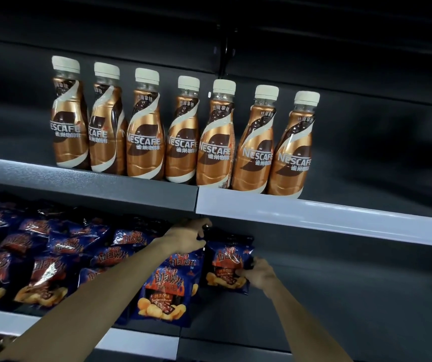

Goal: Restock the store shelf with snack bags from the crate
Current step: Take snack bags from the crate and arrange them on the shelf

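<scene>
Gripping dark-blue snack bag upright: left hand top, right hand bottom.

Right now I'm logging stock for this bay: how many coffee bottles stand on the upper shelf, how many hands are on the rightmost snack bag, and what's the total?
Coffee bottles on the upper shelf: 7
Hands, left hand and right hand, on the rightmost snack bag: 2
Total: 9
</scene>
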Demonstrator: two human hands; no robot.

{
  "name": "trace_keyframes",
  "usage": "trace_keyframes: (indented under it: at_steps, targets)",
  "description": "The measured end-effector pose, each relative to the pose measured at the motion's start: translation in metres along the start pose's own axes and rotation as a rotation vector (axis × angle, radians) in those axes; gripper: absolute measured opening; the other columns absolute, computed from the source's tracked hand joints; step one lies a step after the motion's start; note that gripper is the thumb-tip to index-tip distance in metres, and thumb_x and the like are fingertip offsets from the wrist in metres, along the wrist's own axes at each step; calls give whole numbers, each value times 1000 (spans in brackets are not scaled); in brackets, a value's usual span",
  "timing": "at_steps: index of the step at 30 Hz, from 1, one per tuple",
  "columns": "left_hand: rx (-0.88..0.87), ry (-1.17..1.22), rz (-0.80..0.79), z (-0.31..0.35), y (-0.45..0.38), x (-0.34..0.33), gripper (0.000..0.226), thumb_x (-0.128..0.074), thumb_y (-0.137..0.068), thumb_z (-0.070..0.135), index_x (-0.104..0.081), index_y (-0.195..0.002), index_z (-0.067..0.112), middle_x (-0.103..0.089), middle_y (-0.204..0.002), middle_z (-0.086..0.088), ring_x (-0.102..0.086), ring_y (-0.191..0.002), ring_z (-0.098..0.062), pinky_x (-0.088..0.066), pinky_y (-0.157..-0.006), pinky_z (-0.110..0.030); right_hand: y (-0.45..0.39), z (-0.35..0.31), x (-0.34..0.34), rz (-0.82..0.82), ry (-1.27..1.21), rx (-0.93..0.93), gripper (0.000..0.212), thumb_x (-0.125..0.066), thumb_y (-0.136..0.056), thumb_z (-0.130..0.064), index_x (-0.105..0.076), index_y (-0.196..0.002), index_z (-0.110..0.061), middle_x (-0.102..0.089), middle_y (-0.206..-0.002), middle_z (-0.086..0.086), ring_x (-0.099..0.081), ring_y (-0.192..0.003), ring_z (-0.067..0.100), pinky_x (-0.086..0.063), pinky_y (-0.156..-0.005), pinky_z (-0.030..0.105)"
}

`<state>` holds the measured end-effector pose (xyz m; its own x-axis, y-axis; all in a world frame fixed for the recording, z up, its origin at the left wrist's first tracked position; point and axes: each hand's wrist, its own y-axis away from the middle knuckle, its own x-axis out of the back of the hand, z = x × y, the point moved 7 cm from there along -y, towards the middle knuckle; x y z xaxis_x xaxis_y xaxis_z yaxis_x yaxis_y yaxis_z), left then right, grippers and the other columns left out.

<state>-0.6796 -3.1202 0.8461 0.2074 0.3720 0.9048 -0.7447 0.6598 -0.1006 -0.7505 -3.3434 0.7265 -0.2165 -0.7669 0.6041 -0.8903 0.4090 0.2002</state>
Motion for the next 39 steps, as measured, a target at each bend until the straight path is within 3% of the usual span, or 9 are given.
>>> trace_keyframes:
  at_steps: [10, 14, 15, 20, 24, 28, 33, 39]
  targets:
    - [-42, 48, -54, 13, -7, -5, 47, -60, -93, 27, -40, -135, 28, -57, -117, 3, -54, -105, -14, -46, -88, -26, 7, -2, 16, 38, 20, -78, 43, -82, -75, -34, -58, -102, -11, -63, -103, 3, -63, -95, 18, -57, -87, 38]
    - [-91, 55, -78, 24, -5, -9, 45, -59, -93, 26, -41, -133, 30, -56, -114, 3, -55, -105, -15, -48, -91, -31, 16, -2, 22, 44, -33, -126, 83, -85, -67, -46, -46, -132, -14, -53, -127, 4, -55, -117, 22, -51, -97, 35]
    - [-104, 52, -81, 26, -5, -10, 45, -59, -93, 25, -41, -133, 29, -56, -113, 3, -56, -105, -15, -48, -90, -31, 16, 0, 23, 48, -29, -135, 87, -85, -63, -52, -45, -132, -18, -51, -128, 2, -54, -116, 20, -50, -97, 33]
    - [-192, -7, -94, 40, 7, -15, 43, -61, -92, 26, -46, -132, 27, -60, -111, 5, -58, -104, -15, -49, -91, -34, 38, -3, 42, 138, -24, -135, 79, -77, -70, -57, -49, -130, -14, -57, -125, 4, -57, -113, 21, -52, -99, 37]
    - [-269, 1, -75, 55, 15, -18, 43, -65, -87, 22, -53, -128, 25, -65, -107, 5, -62, -97, -15, -52, -86, -36, 62, -4, 58, 236, -33, -143, 62, -70, -68, -65, -48, -102, -19, -51, -101, 3, -54, -90, 20, -53, -87, 35]
    - [-326, 16, -76, 78, 21, -28, 38, -64, -84, 23, -57, -121, 28, -66, -100, 9, -62, -91, -11, -54, -82, -35, 89, 4, 73, 314, -77, -168, 73, -72, -70, -66, -56, -118, -13, -60, -115, 4, -61, -109, 23, -53, -95, 35]
    - [-423, 55, -129, 117, 28, -54, 38, -66, -83, 23, -56, -120, 28, -65, -96, 9, -62, -90, -10, -53, -83, -34, 131, 31, 100, 372, -98, -201, 79, -71, -52, -71, -62, -112, -20, -65, -110, -1, -63, -105, 20, -55, -93, 40]
    - [-569, 57, -164, 191, 42, -90, 38, -64, -81, 17, -58, -118, 22, -63, -89, 9, -55, -81, -11, -51, -79, -30, 208, 70, 150, 473, 7, -308, 53, -71, -82, -52, -55, -117, -16, -60, -118, -1, -57, -113, 20, -47, -99, 32]
